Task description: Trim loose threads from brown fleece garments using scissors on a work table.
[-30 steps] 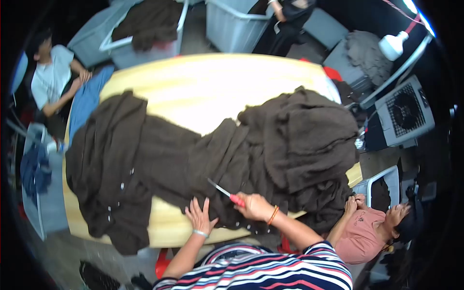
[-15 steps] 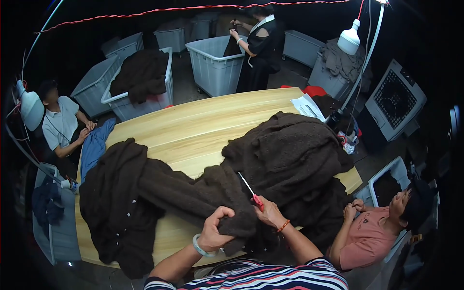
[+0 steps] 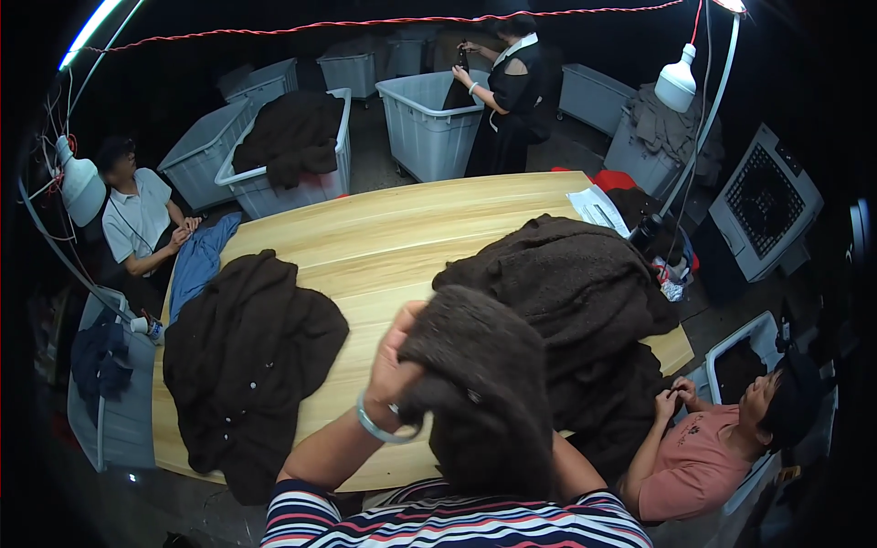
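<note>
Raised since earlier, brown cloth [image 3: 484, 365] hangs pinched in the left hand [image 3: 393, 361] over the near edge of the table [image 3: 397, 461]; right hand hidden, its grip unclear.

The place looks like a garment workshop: dark brown garments [image 3: 566, 274] lie heaped on a long wooden table [image 3: 365, 247], wheeled grey bins [image 3: 425, 137] hold more cloth [image 3: 292, 132], and bulbs [image 3: 677, 82] hang from wires [image 3: 697, 23].
</note>
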### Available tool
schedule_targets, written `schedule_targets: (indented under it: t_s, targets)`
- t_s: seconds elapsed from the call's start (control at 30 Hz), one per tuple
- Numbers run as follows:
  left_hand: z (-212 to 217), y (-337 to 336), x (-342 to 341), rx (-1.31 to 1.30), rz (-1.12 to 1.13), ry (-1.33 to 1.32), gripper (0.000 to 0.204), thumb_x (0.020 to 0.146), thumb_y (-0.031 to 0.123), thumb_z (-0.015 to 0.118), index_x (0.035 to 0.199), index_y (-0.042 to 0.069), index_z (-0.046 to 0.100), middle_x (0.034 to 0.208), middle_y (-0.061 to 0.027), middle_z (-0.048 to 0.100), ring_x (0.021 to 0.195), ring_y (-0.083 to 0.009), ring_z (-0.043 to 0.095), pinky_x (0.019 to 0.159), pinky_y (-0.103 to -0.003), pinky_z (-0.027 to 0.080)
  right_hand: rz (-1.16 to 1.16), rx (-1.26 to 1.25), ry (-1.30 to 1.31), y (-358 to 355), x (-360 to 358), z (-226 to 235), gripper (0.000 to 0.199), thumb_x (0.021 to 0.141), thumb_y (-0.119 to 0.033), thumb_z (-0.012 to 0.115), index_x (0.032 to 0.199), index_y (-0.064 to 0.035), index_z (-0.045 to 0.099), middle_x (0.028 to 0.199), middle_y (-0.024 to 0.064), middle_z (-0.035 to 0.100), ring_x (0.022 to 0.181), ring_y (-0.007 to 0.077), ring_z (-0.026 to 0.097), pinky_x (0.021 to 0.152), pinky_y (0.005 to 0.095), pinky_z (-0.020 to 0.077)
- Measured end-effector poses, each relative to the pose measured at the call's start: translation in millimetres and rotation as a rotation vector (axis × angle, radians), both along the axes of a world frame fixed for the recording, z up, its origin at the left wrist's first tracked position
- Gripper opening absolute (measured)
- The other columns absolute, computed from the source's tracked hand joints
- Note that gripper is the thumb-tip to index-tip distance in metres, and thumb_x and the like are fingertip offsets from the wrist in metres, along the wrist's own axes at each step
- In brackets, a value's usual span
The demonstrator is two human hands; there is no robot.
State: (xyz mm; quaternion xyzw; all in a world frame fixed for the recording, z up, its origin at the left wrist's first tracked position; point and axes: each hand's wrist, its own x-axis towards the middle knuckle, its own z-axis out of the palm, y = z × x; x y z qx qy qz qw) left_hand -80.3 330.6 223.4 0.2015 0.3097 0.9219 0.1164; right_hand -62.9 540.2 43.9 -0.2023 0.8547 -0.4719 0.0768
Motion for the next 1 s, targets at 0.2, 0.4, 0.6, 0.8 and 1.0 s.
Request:
schedule_targets:
  t_s: [0.2, 0.4, 0.6, 0.8, 1.0]
  targets:
    - [-133.2, -126.3, -68.2, -0.443, 0.807, -0.301, 0.046, 0.093, 0.012, 0.06, 0.133, 0.001, 0.041, 0.112, -0.0115, 0.06, 0.096, -0.0189, 0.062, 0.085, -0.029, 0.052, -0.284, 0.253, -0.155, -5.9, -1.2, 3.7, 0.035, 0.089, -0.031, 0.059, 0.117, -0.0102, 0.055, 0.101, 0.0196, 0.066, 0.099, 0.0406, 0.062, 0.085, 0.0471, 0.0494]
    - [-269.3, -99.8, 16.9, -1.661, 0.672, 0.004, 0.091, 0.079, 0.041, 0.072, 0.151, 0.012, 0.024, 0.151, -0.0254, 0.024, 0.139, -0.0441, 0.022, 0.112, -0.055, 0.02, -0.224, 0.345, -0.192, -21.6, 1.9, -1.3, 0.04, 0.089, -0.033, 0.06, 0.122, -0.0111, 0.054, 0.099, 0.0227, 0.066, 0.097, 0.0429, 0.062, 0.084, 0.0489, 0.0493]
    - [-313.1, -61.4, 74.5, -1.906, 0.333, 0.144, 0.08, 0.082, 0.043, 0.067, 0.149, 0.022, 0.03, 0.157, -0.0173, 0.015, 0.144, -0.0459, 0.006, 0.11, -0.065, 0.014, -0.003, 0.404, -0.171, -77.1, -1.6, 8.5, 0.042, 0.088, -0.033, 0.062, 0.123, -0.012, 0.053, 0.093, 0.0256, 0.066, 0.093, 0.0461, 0.062, 0.079, 0.0511, 0.0499]
    - [-279.1, -49.1, 80.9, -1.809, -0.023, 0.269, 0.069, 0.086, 0.036, 0.064, 0.147, 0.02, 0.034, 0.157, -0.018, 0.014, 0.144, -0.0432, 0.013, 0.113, -0.062, 0.015, 0.054, 0.442, -0.204, -106.1, -9.2, 6.6, 0.041, 0.088, -0.032, 0.061, 0.125, -0.0144, 0.055, 0.095, 0.0251, 0.066, 0.093, 0.0457, 0.062, 0.079, 0.0514, 0.05]
    - [-267.9, -115.8, 116.3, -1.312, 0.762, 0.154, 0.04, 0.08, 0.019, 0.068, 0.117, 0.004, 0.06, 0.122, -0.0164, 0.059, 0.112, -0.0354, 0.056, 0.097, -0.044, 0.044, 0.144, 0.461, -0.212, -141.3, -17.3, 11.8, 0.039, 0.088, -0.027, 0.063, 0.122, -0.0086, 0.055, 0.091, 0.0257, 0.065, 0.092, 0.0448, 0.063, 0.078, 0.0486, 0.0497]
